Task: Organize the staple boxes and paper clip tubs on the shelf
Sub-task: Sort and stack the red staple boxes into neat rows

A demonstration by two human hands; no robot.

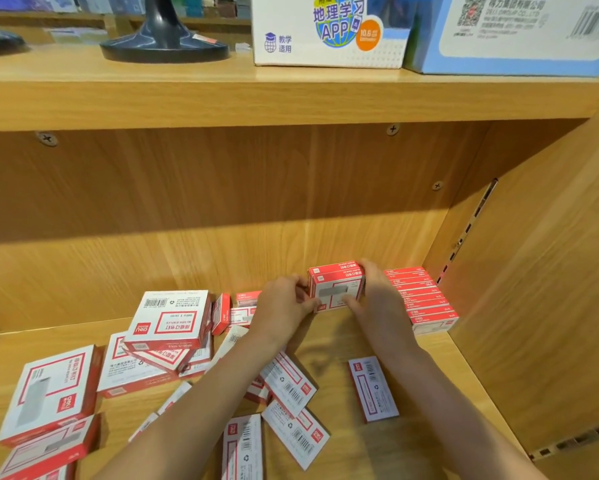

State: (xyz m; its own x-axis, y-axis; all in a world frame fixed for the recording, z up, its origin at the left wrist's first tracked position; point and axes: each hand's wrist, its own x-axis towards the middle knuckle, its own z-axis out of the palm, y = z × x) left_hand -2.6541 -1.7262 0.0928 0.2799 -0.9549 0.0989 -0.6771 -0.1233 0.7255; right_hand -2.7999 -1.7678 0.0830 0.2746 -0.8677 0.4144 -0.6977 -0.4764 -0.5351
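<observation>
Both hands hold a small stack of red-and-white staple boxes (pixel 336 284) upright near the back of the wooden shelf (pixel 329 344). My left hand (pixel 284 304) grips its left end and my right hand (pixel 374 292) grips its right end, thumb on the front face. A neat row of staple boxes (pixel 421 299) stands against the right wall, just right of the held stack. Larger staple boxes (pixel 168 320) lie piled at the left. Several small boxes (pixel 372 388) lie scattered flat on the shelf under my arms. No paper clip tubs are visible.
The shelf's back panel (pixel 221 244) and right side wall (pixel 533 289) enclose the space. On the shelf above stand a black lamp base (pixel 164 46), a white carton (pixel 329 32) and a blue carton (pixel 512 32). Bare wood shows between the two forearms.
</observation>
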